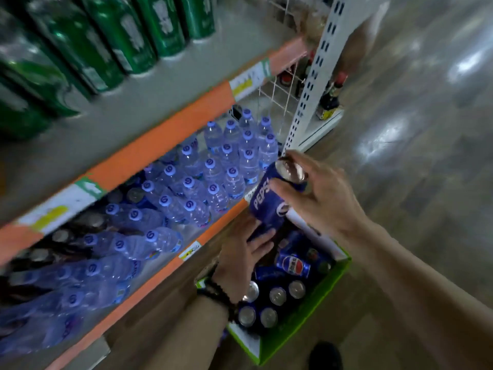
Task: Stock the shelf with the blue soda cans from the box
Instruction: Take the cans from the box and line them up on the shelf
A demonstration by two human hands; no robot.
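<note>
Shop aisle. Glossy grey floor (416,161) with bright ceiling-light glare patches. White perforated upright post (312,84) beside a white wire grid panel (277,94). Orange price strips (170,134) with white and yellow labels. Green cans (112,36) up top, water bottles (213,172) below, dark sauce bottles (330,100) further down the aisle.

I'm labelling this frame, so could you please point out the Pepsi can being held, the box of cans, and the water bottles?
Pepsi can (266,202): head view, on its blue side.
Box (290,332): head view, on its green front wall.
Water bottles (213,172): head view, on one bottle's shoulder.
</note>
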